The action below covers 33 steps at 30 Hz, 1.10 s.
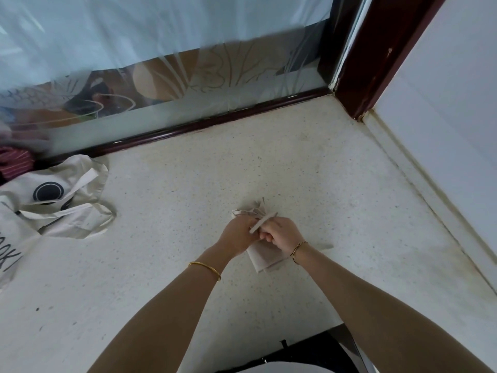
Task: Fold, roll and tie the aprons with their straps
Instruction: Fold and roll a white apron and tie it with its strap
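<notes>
A beige apron (265,258), folded and rolled into a small bundle, lies on the pale speckled counter (188,184) in the middle of the view. Both hands are on top of it. My left hand (238,234) curls round the bundle and covers much of its upper part. My right hand (282,234) pinches a thin beige strap (262,223) that slants up across the bundle between the two hands. Another strap end (324,247) pokes out on the counter right of my right wrist. The knot or wrap itself is hidden under my fingers.
A heap of cream aprons or cloth bags with black print (48,200) lies at the left edge, with a red striped cloth (14,160) behind it. A frosted glass pane in a dark frame (201,122) bounds the far side, a white wall (443,130) the right.
</notes>
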### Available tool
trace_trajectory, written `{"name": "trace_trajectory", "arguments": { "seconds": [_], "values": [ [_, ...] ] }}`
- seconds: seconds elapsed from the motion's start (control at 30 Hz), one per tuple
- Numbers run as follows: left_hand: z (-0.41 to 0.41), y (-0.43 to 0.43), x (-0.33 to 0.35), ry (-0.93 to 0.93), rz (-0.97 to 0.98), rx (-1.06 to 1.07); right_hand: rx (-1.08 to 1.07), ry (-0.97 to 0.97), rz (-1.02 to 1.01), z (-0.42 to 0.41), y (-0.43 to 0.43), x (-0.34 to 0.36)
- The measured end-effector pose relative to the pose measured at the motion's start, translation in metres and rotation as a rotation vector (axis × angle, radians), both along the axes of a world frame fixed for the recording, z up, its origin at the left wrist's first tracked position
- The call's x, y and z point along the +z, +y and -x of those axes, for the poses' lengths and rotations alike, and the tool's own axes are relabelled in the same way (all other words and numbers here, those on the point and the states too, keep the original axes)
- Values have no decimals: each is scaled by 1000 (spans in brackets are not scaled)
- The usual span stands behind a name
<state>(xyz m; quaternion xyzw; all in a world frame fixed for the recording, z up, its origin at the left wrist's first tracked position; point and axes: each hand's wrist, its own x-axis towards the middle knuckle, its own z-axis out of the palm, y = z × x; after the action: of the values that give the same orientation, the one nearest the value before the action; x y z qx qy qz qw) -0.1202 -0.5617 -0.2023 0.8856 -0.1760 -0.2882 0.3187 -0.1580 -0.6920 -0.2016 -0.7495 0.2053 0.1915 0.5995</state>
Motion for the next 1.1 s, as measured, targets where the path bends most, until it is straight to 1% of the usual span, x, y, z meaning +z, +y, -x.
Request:
{"name": "trace_trajectory", "arguments": {
  "seconds": [0.07, 0.13, 0.17, 0.23, 0.3, 0.37, 0.43, 0.57, 0.67, 0.77, 0.97, 1.1],
  "values": [
    [1, 0, -1, 23, 26, 59, -81, -14, -67, -2, -2, 5],
    [1, 0, -1, 75, 48, 103, -106, -27, -42, -4, -5, 8],
    [2, 0, 0, 98, 61, 123, -56, -29, 30, -5, -7, 8],
    [2, -1, 1, 121, 81, 161, 117, -10, 203, -4, -9, 5],
    [2, -2, 1, 129, 134, 222, 222, -51, 348, -3, -10, 3],
    [3, -4, 3, 167, 182, 302, 252, -122, 468, -2, -9, 0],
    [2, -6, 7, 225, 221, 363, 256, -137, 558, -2, -7, 0],
    [-1, -8, 11, 285, 227, 409, 327, -189, 805, -1, -6, 3],
    [-5, -7, 9, 317, 205, 435, 401, -349, 1060, 2, -5, 8],
    [-7, -6, 10, 355, 211, 439, 442, -445, 1202, 4, -5, 9],
    [-6, -7, 10, 360, 225, 457, 452, -485, 1146, 7, -8, 9],
    [-6, -6, 12, 363, 232, 448, 472, -511, 1007, 9, -8, 13]
  ]
}}
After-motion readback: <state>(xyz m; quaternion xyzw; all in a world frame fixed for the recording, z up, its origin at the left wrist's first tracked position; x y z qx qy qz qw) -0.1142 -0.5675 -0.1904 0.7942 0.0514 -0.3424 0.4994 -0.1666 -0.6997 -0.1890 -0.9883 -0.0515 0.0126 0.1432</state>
